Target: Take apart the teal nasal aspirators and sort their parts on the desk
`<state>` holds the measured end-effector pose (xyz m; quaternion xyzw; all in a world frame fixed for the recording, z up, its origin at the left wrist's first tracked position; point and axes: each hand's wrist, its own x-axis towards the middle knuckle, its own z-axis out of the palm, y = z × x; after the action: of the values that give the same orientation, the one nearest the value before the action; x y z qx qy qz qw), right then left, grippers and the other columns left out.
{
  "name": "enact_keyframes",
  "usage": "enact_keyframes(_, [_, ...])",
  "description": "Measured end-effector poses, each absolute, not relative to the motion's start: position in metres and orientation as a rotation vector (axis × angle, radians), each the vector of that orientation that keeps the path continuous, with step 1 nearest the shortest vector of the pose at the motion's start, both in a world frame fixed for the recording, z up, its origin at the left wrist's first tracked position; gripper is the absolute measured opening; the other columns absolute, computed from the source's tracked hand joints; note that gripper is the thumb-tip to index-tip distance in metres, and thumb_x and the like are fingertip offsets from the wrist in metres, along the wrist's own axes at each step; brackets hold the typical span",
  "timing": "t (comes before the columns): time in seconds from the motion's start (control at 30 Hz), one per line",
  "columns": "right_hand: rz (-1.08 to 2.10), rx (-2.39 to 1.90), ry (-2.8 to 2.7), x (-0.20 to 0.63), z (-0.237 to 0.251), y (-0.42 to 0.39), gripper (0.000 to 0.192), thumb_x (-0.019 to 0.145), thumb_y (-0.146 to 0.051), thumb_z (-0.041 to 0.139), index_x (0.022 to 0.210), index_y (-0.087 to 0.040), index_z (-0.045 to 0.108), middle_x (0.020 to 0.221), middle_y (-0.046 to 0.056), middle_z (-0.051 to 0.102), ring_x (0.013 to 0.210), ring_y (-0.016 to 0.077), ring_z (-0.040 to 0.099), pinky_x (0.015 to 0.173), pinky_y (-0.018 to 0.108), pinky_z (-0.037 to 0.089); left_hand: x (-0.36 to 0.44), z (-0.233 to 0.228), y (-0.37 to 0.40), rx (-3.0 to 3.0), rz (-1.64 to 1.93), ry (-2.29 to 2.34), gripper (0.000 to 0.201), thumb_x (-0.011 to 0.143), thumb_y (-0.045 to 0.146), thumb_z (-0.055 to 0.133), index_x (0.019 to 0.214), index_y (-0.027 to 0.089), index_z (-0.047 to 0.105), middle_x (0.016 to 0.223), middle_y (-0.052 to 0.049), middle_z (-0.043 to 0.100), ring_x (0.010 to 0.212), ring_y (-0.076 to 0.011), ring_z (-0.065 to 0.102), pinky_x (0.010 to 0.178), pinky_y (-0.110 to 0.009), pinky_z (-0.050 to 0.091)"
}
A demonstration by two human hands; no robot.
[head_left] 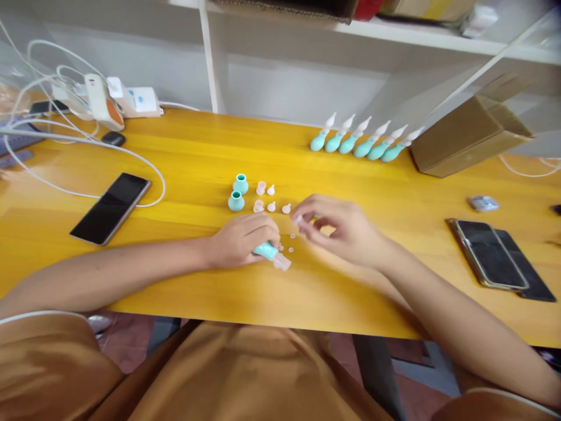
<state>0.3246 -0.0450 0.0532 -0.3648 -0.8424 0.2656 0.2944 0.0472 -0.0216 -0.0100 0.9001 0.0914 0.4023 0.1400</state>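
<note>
Brown clothing [245,374] fills the near edge of the view, and both forearms reach forward from it onto the yellow bench [197,158].

**Step in hand.** Judged from the layout, this is the assembly of a teal bulb with its clear nozzle parts. The left hand [241,238] lies on the bench with its grip clenched round a teal bulb [265,250]. A clear nozzle [282,262] projects from the bulb toward 4 o'clock and touches the bench. The right hand [342,229] hovers just beside it, at 2 o'clock from the bulb. Its thumb and forefinger pinch a small clear part [298,220]; the part is too small to identify further.

**Parts supply.** At 12 o'clock from the left hand stand two teal bulbs [238,193], upright and open-topped. Just to their right lie several loose pale tips [272,199]. Tiny clear pieces [291,242] lie between the two hands.

**Finished units.** Six assembled bulbs [363,142] lie in a row at 1 o'clock, near a cardboard box [468,134].

**Next move, as a judgement.** The pinched part likely has to meet the nozzle end. This calls for a steady left hold and fine alignment, since the part is small and easily dropped.

**Surroundings.** A dark phone [111,207] lies at 9 o'clock; two more phones [495,254] lie at 3 o'clock.
</note>
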Motion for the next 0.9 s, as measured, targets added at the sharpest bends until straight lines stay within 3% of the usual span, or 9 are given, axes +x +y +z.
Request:
enact_keyframes(0.2, [0.592,-1.212,-2.125,0.34,0.053,0.036,0.02,0.103,-0.043,0.075,0.108,-0.023,0.077,0.115,0.011,0.085,0.099,0.0268,0.079,0.085,0.041,0.064,0.046,-0.013,-0.019,2.618,1.143,0.284,0.01,0.107,0.024,0.072,0.106,0.022,0.062,0.098,-0.006,0.077,0.089,-0.0188,0.072,0.085,-0.033,0.056])
enact_keyframes(0.43, [0.674,-1.251,-2.358,0.336,0.029,0.088,0.017,0.091,-0.037,0.082,0.095,-0.021,0.08,0.102,0.009,0.084,0.083,0.0232,0.08,0.079,0.037,0.06,0.046,-0.012,-0.021,2.655,1.123,0.278,0.008,0.108,0.024,0.07,0.107,0.021,0.062,0.099,-0.006,0.077,0.09,-0.019,0.071,0.085,-0.033,0.057])
enact_keyframes(0.67, [0.615,-1.167,-2.489,0.333,0.028,0.093,0.016,0.089,-0.039,0.082,0.088,-0.024,0.078,0.087,0.005,0.082,0.077,0.0226,0.075,0.075,0.036,0.057,0.046,-0.017,-0.018,2.629,1.03,0.377,0.011,0.108,0.029,0.07,0.104,0.022,0.062,0.098,-0.005,0.076,0.089,-0.0197,0.07,0.086,-0.034,0.056])
enact_keyframes(0.8, [0.497,-1.151,-2.447,0.332,0.048,0.081,0.022,0.097,-0.044,0.078,0.094,-0.022,0.076,0.098,0.009,0.08,0.087,0.0254,0.074,0.079,0.039,0.055,0.048,-0.017,-0.018,2.583,1.051,0.442,0.013,0.106,0.027,0.071,0.102,0.022,0.06,0.096,-0.004,0.074,0.088,-0.0199,0.069,0.088,-0.035,0.056])
enact_keyframes(0.9, [0.279,-1.161,-2.273,0.327,0.07,0.052,0.043,0.111,-0.055,0.06,0.084,-0.023,0.066,0.088,0.009,0.072,0.08,0.0242,0.064,0.075,0.04,0.047,0.048,-0.016,-0.02,2.548,1.106,0.497,0.016,0.105,0.025,0.073,0.1,0.022,0.058,0.095,-0.003,0.072,0.089,-0.0201,0.069,0.089,-0.034,0.056])
